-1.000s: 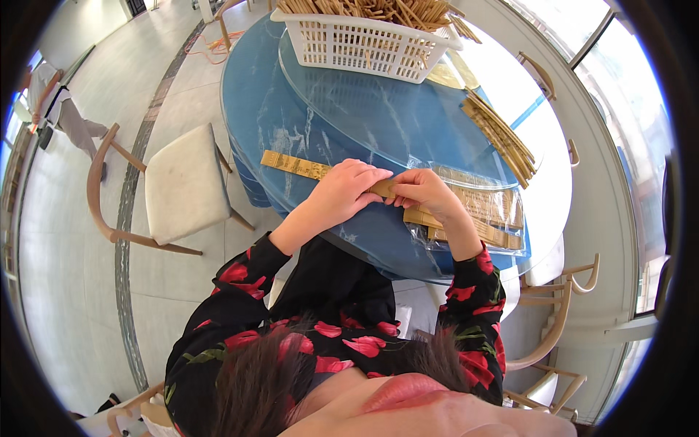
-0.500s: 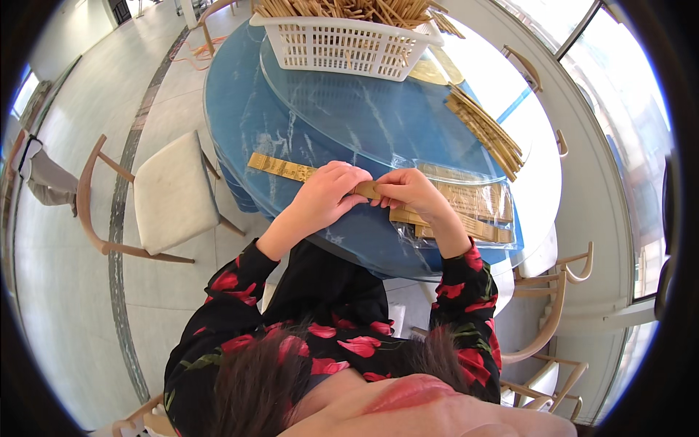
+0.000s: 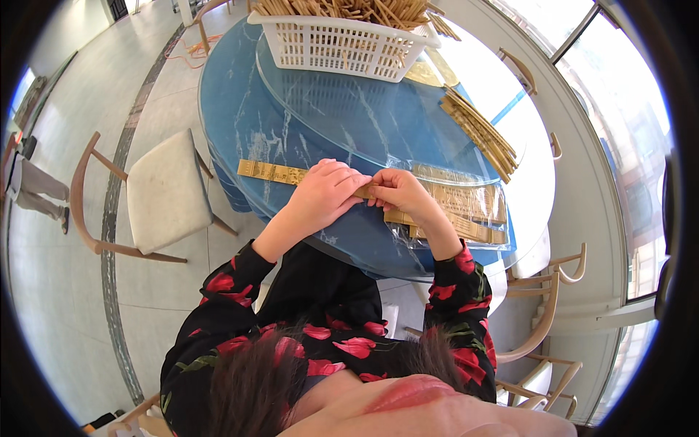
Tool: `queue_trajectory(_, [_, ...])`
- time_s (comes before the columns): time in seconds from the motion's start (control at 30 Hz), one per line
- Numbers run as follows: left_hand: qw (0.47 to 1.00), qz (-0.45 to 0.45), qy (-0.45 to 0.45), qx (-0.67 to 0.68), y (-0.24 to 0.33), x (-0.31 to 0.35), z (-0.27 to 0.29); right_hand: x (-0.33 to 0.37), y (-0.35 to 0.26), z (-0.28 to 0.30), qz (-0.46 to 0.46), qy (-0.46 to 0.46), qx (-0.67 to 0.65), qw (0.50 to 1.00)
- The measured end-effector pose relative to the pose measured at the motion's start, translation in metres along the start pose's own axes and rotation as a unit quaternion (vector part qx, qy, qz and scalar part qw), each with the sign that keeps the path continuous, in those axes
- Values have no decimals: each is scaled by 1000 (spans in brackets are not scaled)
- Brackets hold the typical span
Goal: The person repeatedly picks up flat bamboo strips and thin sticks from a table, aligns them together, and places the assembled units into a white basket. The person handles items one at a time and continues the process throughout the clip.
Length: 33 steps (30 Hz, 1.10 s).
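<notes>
A long, narrow gold paper sleeve (image 3: 271, 172) with printing lies across the near part of the blue table, its left end sticking out past my left hand. My left hand (image 3: 325, 188) is closed over its middle, fingers bent round it. Pinched between the thumb and fingers of my right hand (image 3: 400, 191) is the sleeve's right end; the two hands almost meet there. Just beyond my right wrist lie flat gold sleeves in clear plastic (image 3: 466, 207), with some loose ones sticking out. My fingers hide whether anything is inside the held sleeve.
A white slotted plastic basket (image 3: 342, 47) heaped with thin wooden sticks (image 3: 349, 9) stands at the back. Several gold strips (image 3: 478, 135) lie bunched at the right of the blue marbled table (image 3: 233, 95). A chair (image 3: 169, 191) is at the left; a person (image 3: 40, 186) is farther off.
The whole view has shifted slightly. My left hand has flattened a little over the sleeve and sits closer to my right fingers. Both hands keep hold of it.
</notes>
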<state>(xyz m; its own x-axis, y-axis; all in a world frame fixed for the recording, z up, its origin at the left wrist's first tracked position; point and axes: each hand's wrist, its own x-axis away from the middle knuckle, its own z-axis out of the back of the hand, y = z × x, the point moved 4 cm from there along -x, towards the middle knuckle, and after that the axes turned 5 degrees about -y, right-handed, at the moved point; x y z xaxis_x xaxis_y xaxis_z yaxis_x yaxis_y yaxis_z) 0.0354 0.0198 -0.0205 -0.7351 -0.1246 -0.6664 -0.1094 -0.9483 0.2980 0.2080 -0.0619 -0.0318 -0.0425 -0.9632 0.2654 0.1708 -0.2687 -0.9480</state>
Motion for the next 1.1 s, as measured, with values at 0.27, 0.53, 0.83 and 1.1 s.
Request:
queue_trajectory(0.27, [1000, 10, 9, -13, -3, 2, -6, -3, -2, -9, 26, 51, 77, 995])
queue_trajectory(0.53, [999, 23, 17, -21, -4, 3, -4, -4, 0, -8, 28, 66, 81, 994])
queue_trajectory(0.83, [999, 27, -17, 31, -9, 8, -15, 1, -2, -9, -26, 53, 107, 993])
queue_trajectory(1.1, [994, 50, -69, 62, -12, 8, -22, -8, -103, 23, 191, 140, 266, 934])
